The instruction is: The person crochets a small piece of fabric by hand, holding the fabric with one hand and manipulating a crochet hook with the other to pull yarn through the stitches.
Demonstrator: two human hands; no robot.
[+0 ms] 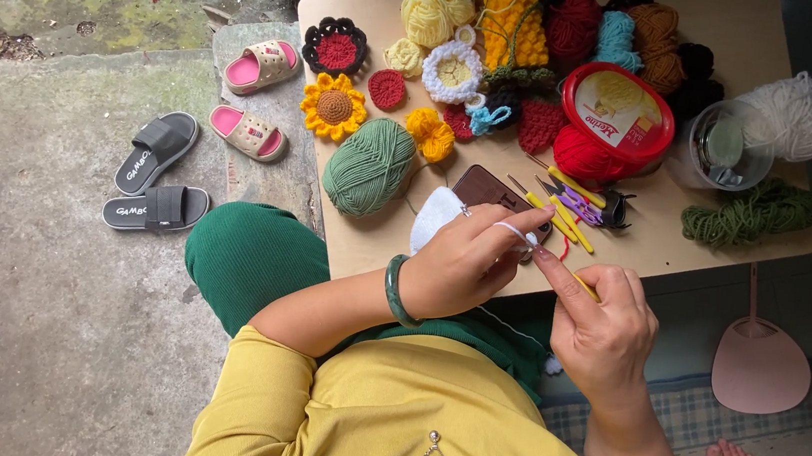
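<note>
White crochet piece (434,217), small, soft, rounded, sits at the near worktop (706,240) edge under your left hand (462,264), which pinches it, white yarn (514,230) looped over the finger. Your right hand (602,324) grips a yellow hook (585,286). Green yarn ball (369,166) just beside.

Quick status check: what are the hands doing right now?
Left hand holds white crochet piece, yarn over finger. Right hand grips yellow hook. Green yarn ball sits close by.

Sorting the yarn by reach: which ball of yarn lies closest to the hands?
The sage-green ball, alone at the table's near edge just beside the left hand; the others are bunched along the far side.
</note>
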